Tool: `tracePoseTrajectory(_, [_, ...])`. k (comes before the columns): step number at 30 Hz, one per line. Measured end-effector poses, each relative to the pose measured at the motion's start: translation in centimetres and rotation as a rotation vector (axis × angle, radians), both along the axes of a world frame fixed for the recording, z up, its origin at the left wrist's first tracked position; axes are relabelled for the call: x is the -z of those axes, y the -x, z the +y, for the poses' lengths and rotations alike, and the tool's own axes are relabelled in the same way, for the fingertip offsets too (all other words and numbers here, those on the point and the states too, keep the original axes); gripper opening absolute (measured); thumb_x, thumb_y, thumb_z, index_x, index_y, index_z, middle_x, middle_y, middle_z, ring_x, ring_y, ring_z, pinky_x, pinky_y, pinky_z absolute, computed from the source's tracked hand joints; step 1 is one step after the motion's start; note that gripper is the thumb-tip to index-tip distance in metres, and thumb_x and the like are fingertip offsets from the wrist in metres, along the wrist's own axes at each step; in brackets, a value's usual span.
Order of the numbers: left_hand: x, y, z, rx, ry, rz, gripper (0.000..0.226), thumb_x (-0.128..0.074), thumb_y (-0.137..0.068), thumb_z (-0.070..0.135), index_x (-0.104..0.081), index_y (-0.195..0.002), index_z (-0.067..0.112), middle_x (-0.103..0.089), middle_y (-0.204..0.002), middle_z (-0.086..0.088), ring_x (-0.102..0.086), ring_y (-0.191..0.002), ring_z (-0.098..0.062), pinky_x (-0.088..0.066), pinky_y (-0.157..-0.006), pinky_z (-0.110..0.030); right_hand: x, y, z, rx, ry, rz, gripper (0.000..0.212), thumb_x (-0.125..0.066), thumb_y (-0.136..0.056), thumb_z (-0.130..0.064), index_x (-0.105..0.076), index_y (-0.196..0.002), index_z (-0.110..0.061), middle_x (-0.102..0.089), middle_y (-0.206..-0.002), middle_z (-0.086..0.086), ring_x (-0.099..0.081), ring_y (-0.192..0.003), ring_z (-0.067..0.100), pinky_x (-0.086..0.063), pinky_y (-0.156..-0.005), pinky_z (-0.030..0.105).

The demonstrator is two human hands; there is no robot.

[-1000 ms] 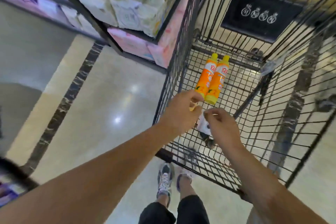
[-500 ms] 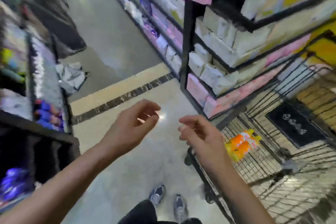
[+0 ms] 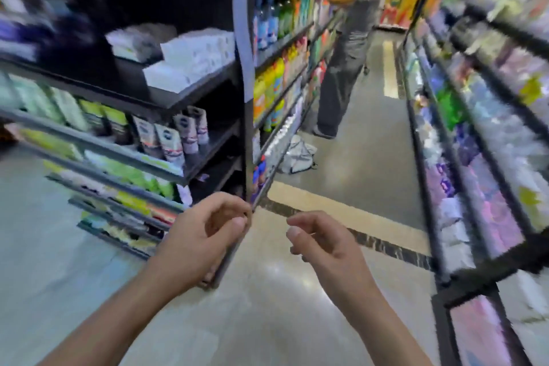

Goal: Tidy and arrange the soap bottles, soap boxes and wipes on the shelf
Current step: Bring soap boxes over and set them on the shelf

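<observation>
Left shelf unit (image 3: 166, 101): its upper shelf carried three white wipe packs (image 3: 190, 59); the shelf below held five standing tubes (image 3: 175, 137). Before it, left hand (image 3: 199, 241) and right hand (image 3: 323, 244) hovered with fingers loosely curled, holding nothing.

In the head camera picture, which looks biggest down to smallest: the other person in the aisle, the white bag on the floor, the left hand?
1. Other person, tallest in frame.
2. Left hand, enlarged by nearness to the camera.
3. White bag, farther off, so truly bigger than it looks.
</observation>
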State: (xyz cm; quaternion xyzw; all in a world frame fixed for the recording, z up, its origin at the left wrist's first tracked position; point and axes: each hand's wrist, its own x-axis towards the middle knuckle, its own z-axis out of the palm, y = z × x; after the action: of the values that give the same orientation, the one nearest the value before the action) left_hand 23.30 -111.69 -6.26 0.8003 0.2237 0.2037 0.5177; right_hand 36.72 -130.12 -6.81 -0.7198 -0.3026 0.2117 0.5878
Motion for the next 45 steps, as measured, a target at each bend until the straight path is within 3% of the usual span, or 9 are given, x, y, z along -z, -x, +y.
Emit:
tracePoseTrajectory(5, [-0.9, 10.2, 12.7, -0.246, 0.009, -0.047, 0.018, -0.068, -0.083, 0.043, -0.072, -0.100, 0.044, -0.078, -0.096, 0.004, -0.073, -0.093, -0.018, -0.059, -0.088, -0.040, -1.6, 6.6, 15.1, -0.163, -0.089, -0.038, 0.006, -0.071, -0.090, -0.031, -0.074, -0.093, -0.035, -0.071, -0.084, -0.006, -0.068, -0.081, 0.022, -0.053, -0.070, 0.025])
tracePoseTrajectory(9, [-1.2, 16.1, 23.2, -0.389, 0.013, -0.082, 0.021, -0.073, -0.098, 0.023, -0.073, -0.102, 0.044, -0.076, -0.097, 0.003, -0.073, -0.093, -0.021, -0.059, -0.087, -0.047, -3.1, 11.1, 26.1, -0.274, -0.126, -0.027, 0.011, -0.071, -0.098, -0.019, -0.075, -0.095, -0.030, -0.071, -0.083, 0.003, -0.066, -0.079, 0.024, -0.052, -0.070, 0.030])
tracePoseTrajectory(17, [-4.1, 14.9, 40.2, -0.376, -0.093, -0.073, 0.022, -0.066, -0.100, 0.018, -0.067, -0.107, 0.039, -0.072, -0.094, 0.015, -0.067, -0.091, -0.002, -0.051, -0.075, -0.026, -7.1, 14.1, 43.2, -0.419, -0.034, -0.065, 0.011, -0.068, -0.100, -0.026, -0.074, -0.102, -0.035, -0.072, -0.097, -0.006, -0.069, -0.091, 0.018, -0.058, -0.085, 0.032])
tracePoseTrajectory(26, [-4.7, 9.1, 52.7, -0.272, -0.162, -0.138, 0.025, -0.062, -0.101, 0.016, -0.070, -0.103, 0.039, -0.072, -0.098, 0.013, -0.067, -0.090, -0.012, -0.059, -0.072, -0.042, -7.2, 8.1, 56.1, -0.268, -0.083, -0.126, 0.015, -0.069, -0.099, -0.023, -0.075, -0.097, -0.036, -0.073, -0.093, -0.007, -0.070, -0.089, 0.015, -0.058, -0.081, 0.030])
tracePoseTrajectory(32, [-5.8, 3.7, 58.7, -0.107, -0.638, 0.014, 0.026, -0.064, -0.094, 0.026, -0.061, -0.115, 0.041, -0.062, -0.099, 0.020, -0.061, -0.097, -0.004, -0.056, -0.081, -0.035, -8.1, 4.3, 62.4, 0.053, -0.045, -0.282, 0.011, -0.071, -0.097, -0.029, -0.070, -0.103, -0.039, -0.067, -0.107, -0.016, -0.065, -0.087, 0.001, -0.051, -0.074, 0.012])
tracePoseTrajectory(37, [-5.0, -1.7, 63.2, 0.050, -0.779, 0.161, 0.039, -0.056, -0.100, 0.044, -0.050, -0.138, 0.037, -0.059, -0.116, 0.013, -0.057, -0.112, -0.013, -0.054, -0.088, -0.034, -7.4, 0.4, 65.5, 0.297, 0.134, -0.459, 0.025, -0.070, -0.094, -0.040, -0.061, -0.117, -0.043, -0.052, -0.117, -0.018, -0.060, -0.079, 0.001, -0.044, -0.068, 0.007])
tracePoseTrajectory(39, [-3.6, -2.6, 64.4, 0.119, -0.910, 0.167, 0.042, -0.047, -0.099, 0.053, -0.056, -0.135, 0.033, -0.061, -0.118, 0.008, -0.060, -0.108, -0.019, -0.055, -0.086, -0.037, -7.2, -1.1, 66.4, 0.391, 0.264, -0.600, 0.037, -0.069, -0.093, -0.045, -0.057, -0.128, -0.043, -0.047, -0.128, -0.013, -0.059, -0.093, 0.000, -0.044, -0.076, 0.007])
tracePoseTrajectory(42, [-1.7, -2.6, 65.6, 0.213, -0.973, 0.161, 0.050, -0.039, -0.099, 0.059, -0.061, -0.135, 0.031, -0.059, -0.126, 0.005, -0.059, -0.112, -0.022, -0.052, -0.090, -0.040, -7.0, -3.2, 67.8, 0.449, 0.573, -0.834, 0.068, -0.065, -0.091, -0.054, -0.039, -0.152, -0.040, -0.026, -0.159, -0.006, -0.042, -0.138, 0.025, -0.049, -0.101, 0.034])
tracePoseTrajectory(45, [-1.4, -2.4, 66.9, 0.300, -0.986, 0.132, 0.053, -0.039, -0.099, 0.060, -0.063, -0.135, 0.029, -0.060, -0.129, 0.002, -0.059, -0.115, -0.024, -0.053, -0.090, -0.041, -7.1, -4.5, 69.0, 0.410, 0.700, -0.787, 0.083, -0.064, -0.091, -0.057, -0.024, -0.161, -0.041, -0.011, -0.170, -0.005, -0.027, -0.151, 0.029, -0.037, -0.116, 0.040])
